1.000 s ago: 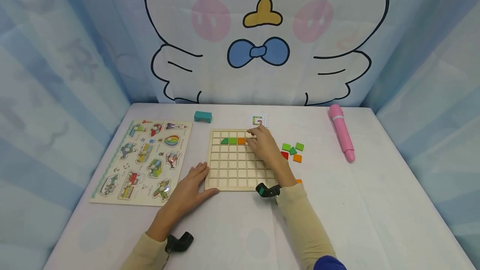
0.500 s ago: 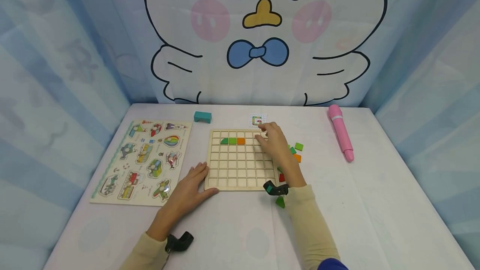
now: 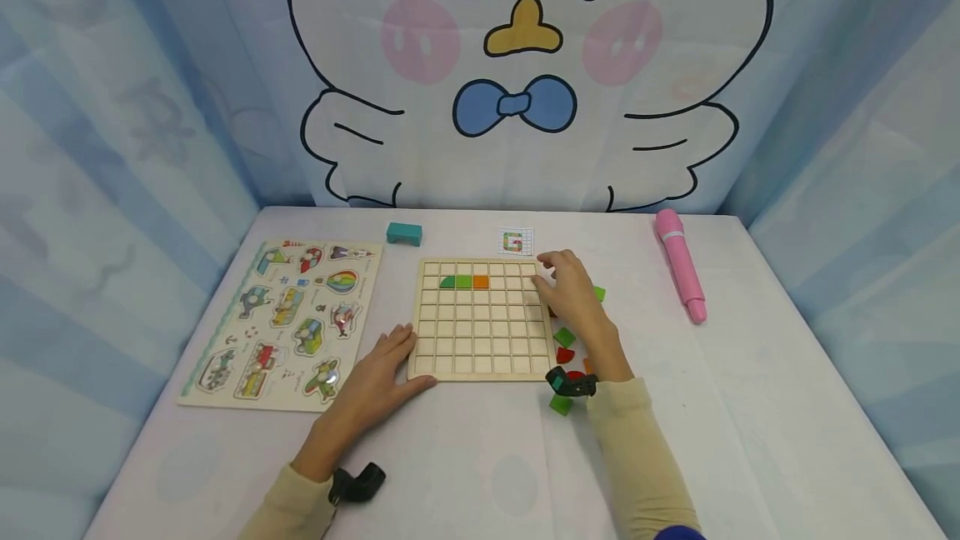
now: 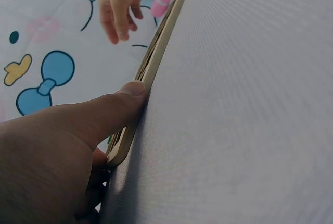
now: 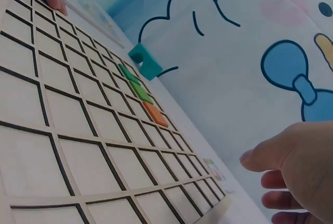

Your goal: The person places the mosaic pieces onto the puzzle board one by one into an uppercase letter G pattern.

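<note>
Green, a loose tile (image 3: 564,337) is flanked by the wooden board (image 3: 483,340) and the nearer, right grip (image 3: 572,290), held spread with nothing pinched.

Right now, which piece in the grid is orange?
The right-end piece of the three; the middle piece and left-end piece are green.

1. The head view is bright and evenly lit, with soft, faint shadows on the tablecloth (image 3: 750,440).
2. The left wrist view is dimmer; the left hand (image 4: 57,146) looks dark, and ripple-like banding marks the tablecloth.
3. The right wrist view looks hazy and bluish.
</note>
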A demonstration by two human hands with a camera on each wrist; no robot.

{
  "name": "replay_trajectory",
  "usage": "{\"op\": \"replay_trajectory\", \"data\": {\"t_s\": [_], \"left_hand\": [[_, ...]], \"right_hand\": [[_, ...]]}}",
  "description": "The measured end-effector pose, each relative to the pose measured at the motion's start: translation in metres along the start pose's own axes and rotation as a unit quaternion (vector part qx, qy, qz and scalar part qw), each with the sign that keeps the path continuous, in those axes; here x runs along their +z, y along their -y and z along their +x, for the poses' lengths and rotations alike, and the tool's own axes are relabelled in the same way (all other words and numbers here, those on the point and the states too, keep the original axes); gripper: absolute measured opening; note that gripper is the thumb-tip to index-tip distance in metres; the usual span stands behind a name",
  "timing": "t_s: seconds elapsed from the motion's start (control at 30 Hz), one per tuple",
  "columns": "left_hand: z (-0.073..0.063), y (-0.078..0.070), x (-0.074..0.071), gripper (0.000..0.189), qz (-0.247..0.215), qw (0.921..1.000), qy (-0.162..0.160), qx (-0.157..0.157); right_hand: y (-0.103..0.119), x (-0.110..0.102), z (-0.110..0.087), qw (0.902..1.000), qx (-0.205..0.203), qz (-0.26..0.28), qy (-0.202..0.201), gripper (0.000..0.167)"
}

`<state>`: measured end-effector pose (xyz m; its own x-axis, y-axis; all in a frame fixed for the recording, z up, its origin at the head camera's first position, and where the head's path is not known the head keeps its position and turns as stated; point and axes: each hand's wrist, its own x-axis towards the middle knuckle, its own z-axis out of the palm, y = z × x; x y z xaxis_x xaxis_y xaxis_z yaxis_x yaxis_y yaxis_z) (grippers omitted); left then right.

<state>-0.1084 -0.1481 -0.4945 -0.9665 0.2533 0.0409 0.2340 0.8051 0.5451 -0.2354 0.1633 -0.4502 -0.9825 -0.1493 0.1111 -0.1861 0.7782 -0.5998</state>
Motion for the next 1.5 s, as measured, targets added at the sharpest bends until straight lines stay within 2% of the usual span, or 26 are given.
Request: {"op": "replay_trajectory", "data": {"t_s": [0.53, 0.73, 1.03, 1.33, 1.5], "left_hand": [[-0.001, -0.002, 0.000, 0.085, 0.001, 1.0000, -0.001, -0.005], [0.000, -0.002, -0.001, 0.085, 0.003, 1.0000, -0.002, -0.004], [0.000, -0.003, 0.000, 0.085, 0.004, 1.0000, -0.003, -0.001], [0.000, -0.002, 0.001, 0.085, -0.001, 1.0000, -0.002, -0.002], [0.001, -0.002, 0.001, 0.085, -0.003, 1.0000, -0.001, -0.003]], "right_hand": [[-0.026, -0.018, -0.002, 0.9976, 0.068, 0.001, 0.010, 0.046], [-0.038, -0.027, -0.002, 0.9961, 0.082, 0.002, 0.033, 0.049], [-0.055, -0.039, -0.007, 0.9883, 0.119, 0.006, 0.095, 0.049], [-0.063, -0.045, -0.011, 0.9834, 0.123, 0.002, 0.134, 0.046], [-0.069, -0.045, -0.012, 0.9823, 0.122, -0.003, 0.142, 0.043]]}}
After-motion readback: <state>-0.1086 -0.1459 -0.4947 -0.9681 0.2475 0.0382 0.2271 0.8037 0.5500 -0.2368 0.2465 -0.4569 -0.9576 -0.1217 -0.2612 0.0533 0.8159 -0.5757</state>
